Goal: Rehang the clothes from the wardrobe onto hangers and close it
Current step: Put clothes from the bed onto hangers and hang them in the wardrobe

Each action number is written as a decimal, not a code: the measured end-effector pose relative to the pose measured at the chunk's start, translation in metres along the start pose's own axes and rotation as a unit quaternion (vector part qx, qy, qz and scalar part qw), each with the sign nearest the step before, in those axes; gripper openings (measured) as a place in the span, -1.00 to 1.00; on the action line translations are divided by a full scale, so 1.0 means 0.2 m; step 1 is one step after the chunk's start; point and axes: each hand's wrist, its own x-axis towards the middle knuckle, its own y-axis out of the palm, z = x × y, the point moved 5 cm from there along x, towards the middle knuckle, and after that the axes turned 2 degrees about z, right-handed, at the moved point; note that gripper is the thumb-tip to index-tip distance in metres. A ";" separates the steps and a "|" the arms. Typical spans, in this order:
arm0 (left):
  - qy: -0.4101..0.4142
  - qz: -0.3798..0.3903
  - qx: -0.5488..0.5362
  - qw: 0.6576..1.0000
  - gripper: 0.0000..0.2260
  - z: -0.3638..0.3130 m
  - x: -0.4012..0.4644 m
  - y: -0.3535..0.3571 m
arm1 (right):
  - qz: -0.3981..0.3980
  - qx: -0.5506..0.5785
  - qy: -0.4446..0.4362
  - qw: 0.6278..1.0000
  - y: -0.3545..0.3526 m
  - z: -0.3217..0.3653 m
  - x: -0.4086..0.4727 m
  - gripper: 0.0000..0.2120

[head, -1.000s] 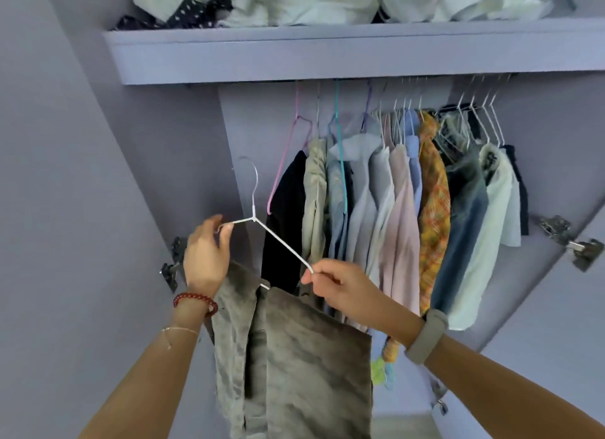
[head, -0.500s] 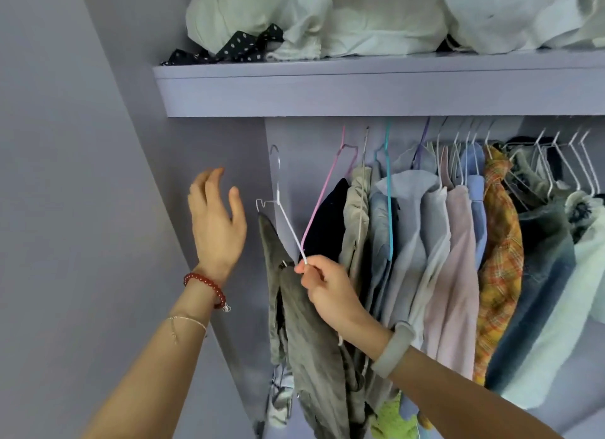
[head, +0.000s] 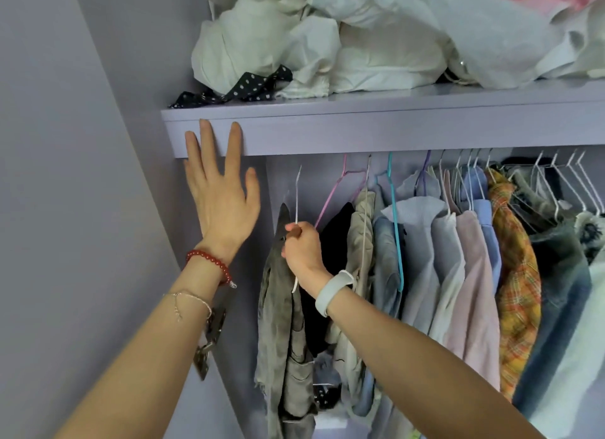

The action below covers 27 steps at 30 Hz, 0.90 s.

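My right hand (head: 301, 247) grips a white wire hanger (head: 296, 196) that carries grey-green trousers (head: 283, 314). The hanger is raised under the shelf at the left end of the row of hung clothes (head: 458, 268); its hook top is hidden behind the shelf front. My left hand (head: 219, 193) is spread flat, fingertips touching the front edge of the lilac shelf (head: 393, 134). A heap of loose white and pale clothes (head: 360, 39) lies on top of the shelf, with a black dotted piece (head: 242, 88) at its left.
The open wardrobe door (head: 65, 209) stands at the left, with a metal hinge (head: 209, 343) beside my left forearm. Several coloured and white hangers (head: 556, 176) hold shirts, a plaid shirt (head: 514, 275) and a denim jacket (head: 556, 307) to the right.
My left hand let go of the hanger and rose to the shelf edge. My right hand lifted the hanger with the trousers up into the wardrobe beside the hung clothes.
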 end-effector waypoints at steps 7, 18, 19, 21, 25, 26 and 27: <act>0.004 -0.014 0.001 1.000 -0.50 0.02 -0.01 0.02 | -0.168 -0.034 0.003 0.985 -0.28 -0.22 -0.10 -0.77; 0.002 -0.029 -0.018 0.999 -0.52 0.03 0.00 0.02 | -0.051 -0.108 -0.058 0.991 0.03 -0.24 -0.22 -0.78; 0.001 -0.030 -0.016 0.999 -0.53 0.03 0.00 0.02 | -0.049 -0.099 -0.058 0.992 0.07 -0.22 -0.21 -0.77; 0.001 -0.034 -0.012 0.999 -0.54 0.04 0.00 0.02 | -0.051 -0.080 -0.054 0.994 0.11 -0.18 -0.17 -0.76; 0.001 -0.044 -0.010 0.999 -0.56 0.05 0.00 0.01 | -0.048 -0.081 -0.063 0.994 0.20 -0.05 -0.12 -0.75; 0.003 -0.045 -0.011 0.999 -0.57 0.05 0.00 0.01 | -0.049 -0.066 -0.064 0.995 0.21 -0.02 -0.10 -0.75; 0.004 -0.045 -0.012 0.999 -0.57 0.05 0.00 0.00 | -0.052 -0.049 -0.064 0.995 0.21 0.01 -0.09 -0.75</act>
